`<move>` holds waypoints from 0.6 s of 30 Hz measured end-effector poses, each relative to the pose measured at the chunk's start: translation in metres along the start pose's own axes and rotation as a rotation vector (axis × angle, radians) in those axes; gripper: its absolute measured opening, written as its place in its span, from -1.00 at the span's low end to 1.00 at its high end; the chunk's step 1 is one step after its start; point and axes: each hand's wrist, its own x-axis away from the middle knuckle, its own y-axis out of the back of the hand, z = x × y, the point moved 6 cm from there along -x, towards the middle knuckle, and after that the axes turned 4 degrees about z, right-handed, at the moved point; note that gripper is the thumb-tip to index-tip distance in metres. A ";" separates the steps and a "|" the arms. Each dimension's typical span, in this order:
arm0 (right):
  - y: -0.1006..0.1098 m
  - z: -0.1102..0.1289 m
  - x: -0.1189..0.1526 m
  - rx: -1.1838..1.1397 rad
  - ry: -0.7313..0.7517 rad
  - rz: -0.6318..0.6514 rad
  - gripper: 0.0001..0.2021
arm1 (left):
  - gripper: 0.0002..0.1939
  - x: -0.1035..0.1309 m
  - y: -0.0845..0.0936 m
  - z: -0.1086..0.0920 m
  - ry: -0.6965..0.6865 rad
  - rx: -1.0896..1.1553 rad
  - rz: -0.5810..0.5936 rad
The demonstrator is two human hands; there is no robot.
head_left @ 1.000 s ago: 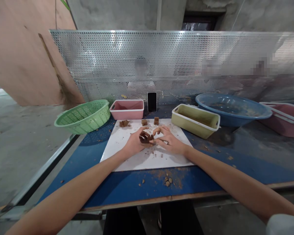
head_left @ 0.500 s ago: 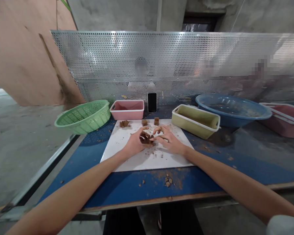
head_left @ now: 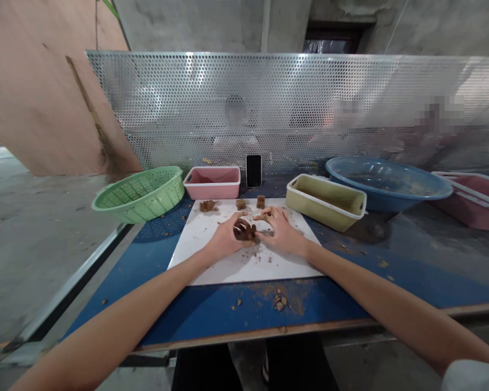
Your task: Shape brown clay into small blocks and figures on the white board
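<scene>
A dark brown lump of clay (head_left: 244,230) with an uneven shape is held above the white board (head_left: 212,269). My left hand (head_left: 223,237) curls around it from the left, fingers over the top and thumb beneath. To its right, my right hand (head_left: 283,232) has its thumb and fingers apart, with the tips close to the lump's right end. Whether they touch it is hard to tell. Along the board's far edge stand small brown clay pieces: an irregular one (head_left: 207,206) and two blockier ones, the middle piece (head_left: 240,205) and the right piece (head_left: 261,201).
Behind the board are a pink basket (head_left: 212,190), an upright phone (head_left: 253,171) and a perforated metal screen (head_left: 269,108). A green colander (head_left: 146,198) stands left; an olive basket (head_left: 321,209) and a blue basin (head_left: 391,198) stand right. Crumbs (head_left: 280,301) lie near the table's front edge.
The fingers of my right hand have drawn back slightly to the right from the clay, leaving more of its right end in sight. My left hand keeps its hold in nearly the same place.
</scene>
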 end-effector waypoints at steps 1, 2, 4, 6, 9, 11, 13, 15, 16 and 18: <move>-0.002 -0.002 -0.001 0.013 -0.012 0.009 -0.62 | -0.10 0.000 0.000 0.001 0.004 -0.012 0.002; -0.004 -0.003 -0.001 0.022 -0.016 0.016 -0.63 | -0.08 0.001 0.000 0.001 0.009 -0.026 0.001; -0.007 -0.005 -0.002 0.032 -0.016 0.020 -0.67 | -0.09 0.001 0.001 0.001 0.016 -0.061 -0.002; -0.009 -0.007 -0.003 0.033 -0.008 0.016 -0.71 | -0.14 0.001 0.001 -0.001 0.010 -0.096 0.000; -0.010 -0.006 -0.004 0.023 0.005 0.015 -0.75 | -0.21 0.001 0.002 -0.005 -0.010 -0.138 0.001; -0.010 -0.004 -0.004 0.016 0.008 0.011 -0.76 | -0.23 0.002 0.002 -0.007 -0.021 -0.156 -0.001; -0.009 -0.003 -0.004 0.012 0.007 0.004 -0.78 | -0.25 0.002 0.002 -0.008 -0.026 -0.168 -0.003; -0.008 -0.002 -0.004 0.006 0.006 0.000 -0.79 | -0.24 0.003 0.003 -0.009 -0.024 -0.175 0.001; -0.008 -0.002 -0.004 0.001 0.006 0.000 -0.80 | -0.24 0.003 0.003 -0.010 -0.021 -0.177 0.005; -0.009 -0.003 -0.004 -0.011 0.007 -0.001 -0.80 | -0.24 0.003 0.003 -0.011 -0.016 -0.185 0.013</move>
